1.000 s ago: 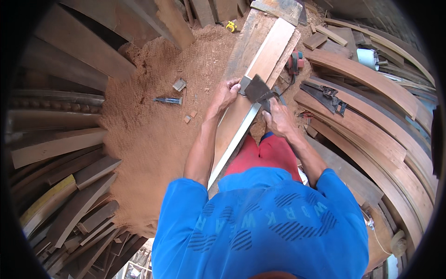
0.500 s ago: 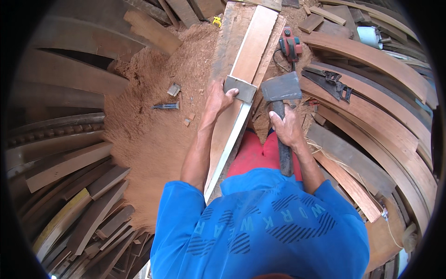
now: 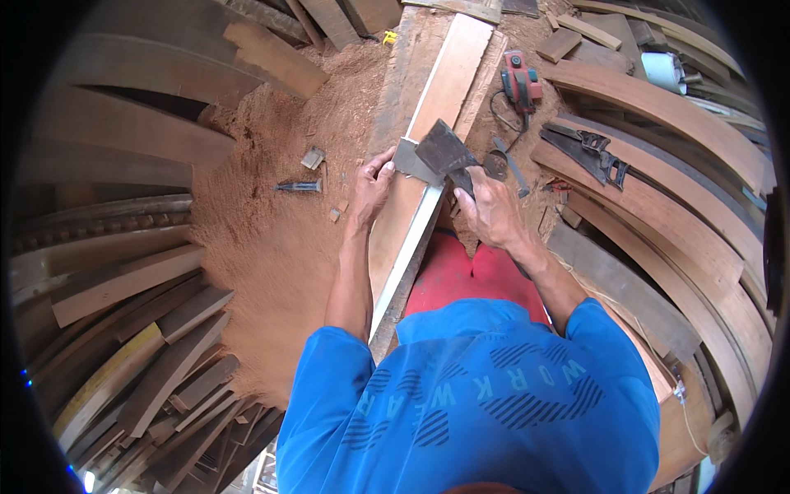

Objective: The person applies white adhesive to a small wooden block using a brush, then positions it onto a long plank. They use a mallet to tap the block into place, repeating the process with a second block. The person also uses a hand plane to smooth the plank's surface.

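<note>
My left hand (image 3: 372, 188) is closed at the left end of a flat grey rectangular block (image 3: 417, 162), which lies across a long wooden board (image 3: 444, 86). My right hand (image 3: 492, 207) grips a hatchet by its dark handle. Its broad dark head (image 3: 444, 148) is tilted over the right end of the block; whether they touch I cannot tell. Below the block, a pale strip (image 3: 403, 247) runs along the board toward my body. My red-clad legs are beside the board, and part of the hatchet handle is hidden behind my right hand.
Sawdust (image 3: 271, 263) covers the ground on the left, with a blue-handled chisel (image 3: 298, 187) on it. A red power planer (image 3: 520, 82) and handsaws (image 3: 588, 148) lie at the right. Stacked planks (image 3: 658, 198) and timber offcuts (image 3: 164, 354) line both sides.
My right hand has moved up and left, swinging the hatchet head from beside the board to over the block. My left thumb has shifted from the block's face toward its left edge.
</note>
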`<state>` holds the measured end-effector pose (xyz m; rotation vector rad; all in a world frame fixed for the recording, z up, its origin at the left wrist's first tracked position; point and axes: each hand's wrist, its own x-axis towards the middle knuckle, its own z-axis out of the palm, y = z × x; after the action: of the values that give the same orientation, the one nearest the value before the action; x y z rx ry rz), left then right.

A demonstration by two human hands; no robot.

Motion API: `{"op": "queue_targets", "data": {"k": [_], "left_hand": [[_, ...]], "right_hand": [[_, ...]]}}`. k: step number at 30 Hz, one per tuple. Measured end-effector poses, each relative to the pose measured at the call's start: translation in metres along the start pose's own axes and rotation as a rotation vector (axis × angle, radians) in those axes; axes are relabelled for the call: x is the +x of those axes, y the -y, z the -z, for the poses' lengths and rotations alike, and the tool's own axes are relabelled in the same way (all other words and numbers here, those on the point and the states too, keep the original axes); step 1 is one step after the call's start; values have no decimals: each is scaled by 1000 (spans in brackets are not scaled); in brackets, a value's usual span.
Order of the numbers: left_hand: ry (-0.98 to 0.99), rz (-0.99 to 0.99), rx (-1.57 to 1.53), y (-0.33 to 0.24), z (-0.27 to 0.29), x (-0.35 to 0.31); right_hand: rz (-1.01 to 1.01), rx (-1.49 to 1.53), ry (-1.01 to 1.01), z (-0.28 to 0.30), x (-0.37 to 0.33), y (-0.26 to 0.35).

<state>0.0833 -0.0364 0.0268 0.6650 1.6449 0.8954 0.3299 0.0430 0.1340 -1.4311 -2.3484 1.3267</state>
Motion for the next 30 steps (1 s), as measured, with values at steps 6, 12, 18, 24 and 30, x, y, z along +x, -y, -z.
{"op": "queue_targets", "data": {"k": [6, 12, 18, 24, 30], "left_hand": [[61, 115, -193, 17, 10, 4], [90, 69, -128, 0, 2, -9], [71, -8, -311, 28, -6, 5], [39, -94, -138, 23, -2, 11], [10, -143, -196, 41, -10, 7]], "right_hand": [[229, -211, 45, -2, 30, 21], [101, -446, 248, -6, 54, 10], [163, -381, 156, -15, 33, 20], [86, -446, 258, -7, 43, 32], [1, -536, 271, -29, 38, 14]]}}
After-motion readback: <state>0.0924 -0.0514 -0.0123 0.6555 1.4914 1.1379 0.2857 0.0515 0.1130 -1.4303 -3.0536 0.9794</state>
